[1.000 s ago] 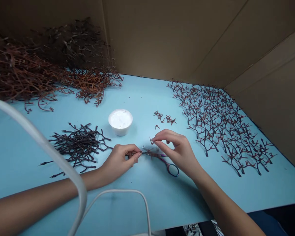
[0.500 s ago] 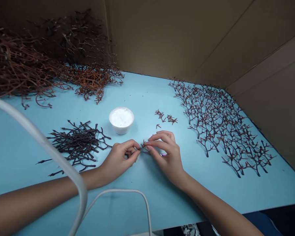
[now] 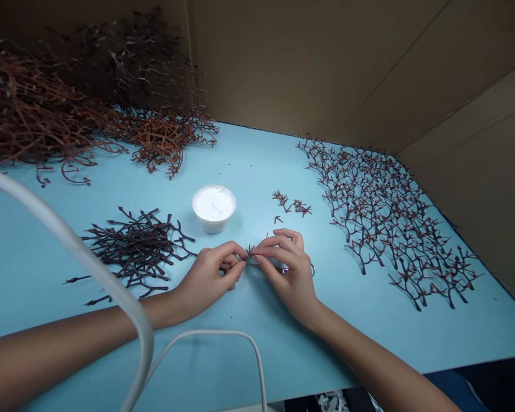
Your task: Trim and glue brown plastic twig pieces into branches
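Note:
My left hand (image 3: 212, 274) and my right hand (image 3: 289, 269) meet at the middle of the light blue table (image 3: 249, 154). Both pinch a small dark branched twig piece (image 3: 249, 252) between thumb and fingertips. A pair of scissors (image 3: 302, 269) lies under my right hand, only a bit of its handle showing. Just behind my hands stands a small white cup (image 3: 213, 207) with white contents. A few tiny twig bits (image 3: 292, 205) lie right of the cup.
A loose pile of dark twigs (image 3: 133, 246) lies at the left. Big heaps of brown branches (image 3: 68, 109) fill the back left. Several branched pieces (image 3: 386, 217) are laid out at the right. Cardboard walls (image 3: 326, 63) close the back and right. White cables (image 3: 111, 292) cross the foreground.
My right hand moved left from above the scissors and joined my left hand on the twig piece; it now covers most of the scissors. The left hand barely moved.

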The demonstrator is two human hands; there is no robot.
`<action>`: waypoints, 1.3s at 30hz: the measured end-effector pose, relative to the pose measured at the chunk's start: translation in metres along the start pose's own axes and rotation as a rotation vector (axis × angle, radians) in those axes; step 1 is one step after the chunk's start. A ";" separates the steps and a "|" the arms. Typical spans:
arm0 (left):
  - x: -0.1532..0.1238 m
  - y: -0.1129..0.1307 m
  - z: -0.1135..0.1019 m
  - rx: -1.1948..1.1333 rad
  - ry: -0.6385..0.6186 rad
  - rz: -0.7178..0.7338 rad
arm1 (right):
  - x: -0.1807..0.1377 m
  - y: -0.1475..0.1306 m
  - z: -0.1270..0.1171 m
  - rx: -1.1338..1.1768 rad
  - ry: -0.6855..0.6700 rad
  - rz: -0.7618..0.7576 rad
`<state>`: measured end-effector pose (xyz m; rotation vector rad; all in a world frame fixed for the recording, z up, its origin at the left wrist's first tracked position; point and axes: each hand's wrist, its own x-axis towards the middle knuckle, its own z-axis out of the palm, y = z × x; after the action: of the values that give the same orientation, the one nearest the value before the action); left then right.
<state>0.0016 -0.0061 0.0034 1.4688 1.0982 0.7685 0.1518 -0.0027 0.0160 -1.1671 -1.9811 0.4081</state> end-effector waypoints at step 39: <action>-0.003 0.001 -0.002 -0.151 0.052 0.047 | 0.001 -0.016 -0.027 -0.052 0.317 -0.004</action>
<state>-0.0013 -0.0083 0.0049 1.3575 1.0247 0.9078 0.1619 -0.0130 0.0436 -1.1805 -1.7262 0.1583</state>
